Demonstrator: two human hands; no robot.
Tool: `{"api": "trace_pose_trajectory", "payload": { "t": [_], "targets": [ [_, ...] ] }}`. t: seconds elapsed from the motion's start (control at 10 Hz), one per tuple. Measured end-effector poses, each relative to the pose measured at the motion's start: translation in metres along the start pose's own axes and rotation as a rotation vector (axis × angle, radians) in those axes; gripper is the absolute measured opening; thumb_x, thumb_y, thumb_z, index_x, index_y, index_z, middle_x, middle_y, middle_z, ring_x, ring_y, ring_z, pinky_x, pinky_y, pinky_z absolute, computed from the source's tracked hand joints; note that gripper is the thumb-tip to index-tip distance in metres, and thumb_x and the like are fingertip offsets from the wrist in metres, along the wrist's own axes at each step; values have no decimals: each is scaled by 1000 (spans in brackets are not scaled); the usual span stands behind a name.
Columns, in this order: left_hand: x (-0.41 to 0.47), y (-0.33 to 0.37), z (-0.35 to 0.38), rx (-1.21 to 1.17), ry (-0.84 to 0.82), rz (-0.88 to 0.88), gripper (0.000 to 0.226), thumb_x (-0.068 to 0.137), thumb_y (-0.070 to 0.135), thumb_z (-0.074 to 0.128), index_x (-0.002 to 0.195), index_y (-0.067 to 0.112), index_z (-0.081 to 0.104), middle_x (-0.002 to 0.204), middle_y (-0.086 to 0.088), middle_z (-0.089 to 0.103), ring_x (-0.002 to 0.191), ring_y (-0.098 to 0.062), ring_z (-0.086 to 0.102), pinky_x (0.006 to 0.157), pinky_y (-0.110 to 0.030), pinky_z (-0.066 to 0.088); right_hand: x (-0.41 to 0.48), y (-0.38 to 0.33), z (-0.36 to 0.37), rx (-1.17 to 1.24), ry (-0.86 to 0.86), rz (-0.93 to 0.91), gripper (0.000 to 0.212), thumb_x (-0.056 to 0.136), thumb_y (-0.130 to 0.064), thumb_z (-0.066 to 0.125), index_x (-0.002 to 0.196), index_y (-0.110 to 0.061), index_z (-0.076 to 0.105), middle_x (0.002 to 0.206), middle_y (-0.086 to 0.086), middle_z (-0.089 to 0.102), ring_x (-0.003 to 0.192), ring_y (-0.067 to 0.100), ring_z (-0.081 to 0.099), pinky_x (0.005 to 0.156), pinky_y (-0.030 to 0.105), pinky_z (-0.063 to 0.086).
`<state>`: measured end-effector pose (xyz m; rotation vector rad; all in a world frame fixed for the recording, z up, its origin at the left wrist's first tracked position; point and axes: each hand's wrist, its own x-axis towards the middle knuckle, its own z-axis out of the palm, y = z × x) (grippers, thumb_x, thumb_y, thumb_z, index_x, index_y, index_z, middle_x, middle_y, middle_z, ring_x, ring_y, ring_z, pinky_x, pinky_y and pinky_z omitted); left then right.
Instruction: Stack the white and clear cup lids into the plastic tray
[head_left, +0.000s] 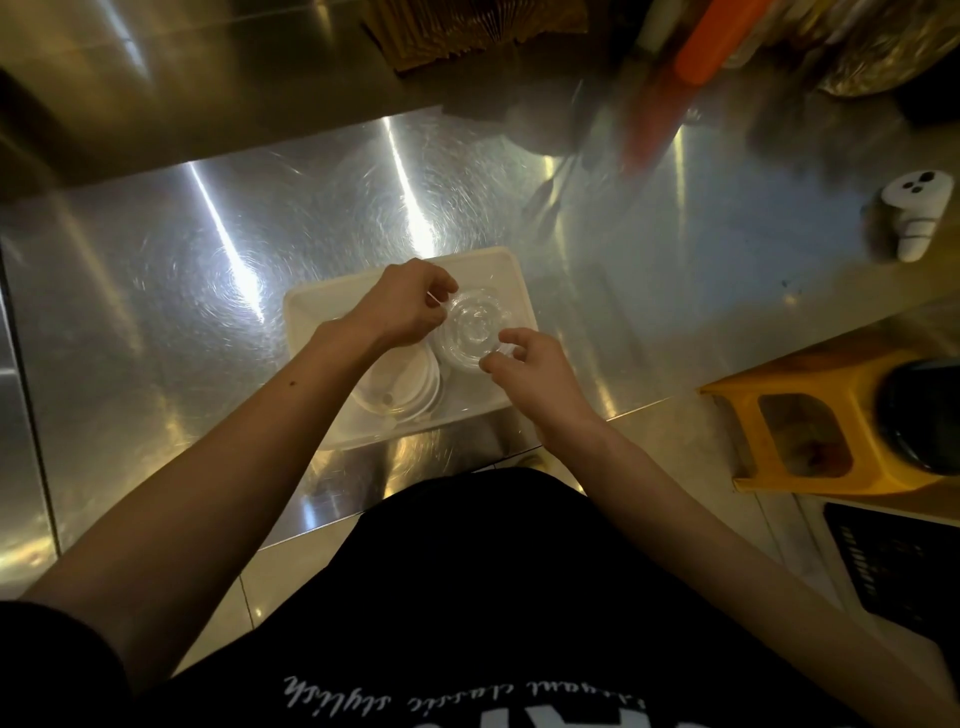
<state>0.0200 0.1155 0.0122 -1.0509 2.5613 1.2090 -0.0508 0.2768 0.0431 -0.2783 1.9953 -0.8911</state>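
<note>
Clear lids (475, 327) | pinched at opposite rims by left hand (408, 306) and right hand (530, 371), apparently for level seating | held over plastic tray (311, 306), beside white lids (410, 389) already inside

Steel counter (208, 291) filled my view; white three-hole plug (912, 214) sat at right edge, yellow stool (810, 431) lower right, blurred orange object (670, 88) upper right, black crate (904, 566) below stool.

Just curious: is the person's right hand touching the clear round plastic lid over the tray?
Touching. The head view shows the right hand with fingertips pinching the near rim of the clear round plastic lid.
</note>
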Motion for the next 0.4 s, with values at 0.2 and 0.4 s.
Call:
{"api": "trace_pose_trajectory", "payload": {
  "t": [0.2, 0.4],
  "targets": [
    [-3, 0, 2, -12, 24, 15, 37, 86, 5, 63, 122, 9, 63, 118, -12, 67, 99, -22, 66, 87, -31, 52, 0, 3, -6, -63, -4, -56, 55, 87, -20, 63, 139, -12, 48, 144, 10, 51, 132, 24, 48, 104, 35, 42],
    [-16, 6, 3, -62, 145, 64, 30, 89, 13, 59, 119, 10, 64, 115, -10, 67, 95, -19, 64, 82, -26, 48, -12, 1, -17, -184, 77, -231, 47, 90, -25, 60, 135, -15, 52, 131, 7, 61, 109, 16, 61, 92, 26, 48]
  ]
}}
